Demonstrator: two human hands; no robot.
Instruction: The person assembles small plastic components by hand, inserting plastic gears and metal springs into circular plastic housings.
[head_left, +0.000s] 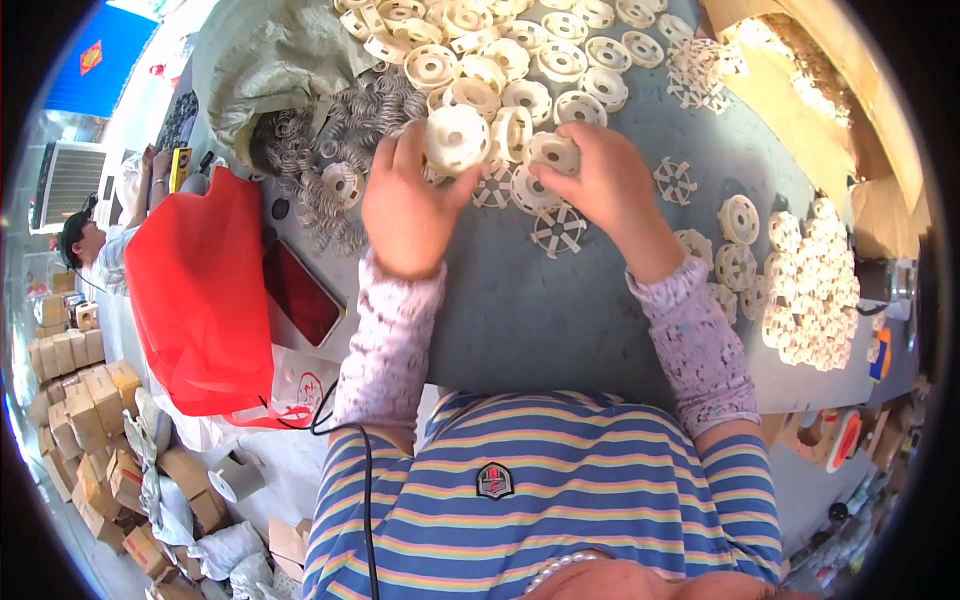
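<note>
My left hand [408, 218] is closed on a round cream plastic wheel [458, 138], tilted up between thumb and fingers. My right hand [608, 188] pinches a smaller cream plastic cap [553, 152] by its right edge, just above another round part [530, 188] on the table. Between the hands, a cream ring [513, 135] stands on its edge. Close under them lies a flat six-spoked plastic piece [558, 232], with a second spoked piece [492, 187] partly covered. Metal coil springs [372, 112] are heaped beyond and beside my left hand.
Many cream wheels [562, 62] cover the table's far side. Stacked cream parts [812, 290] stand at the right; spoked pieces [697, 75] lie at the far right. A sack [270, 60], red bag [205, 290] and phone [303, 292] lie left. Another person [105, 255] is at far left.
</note>
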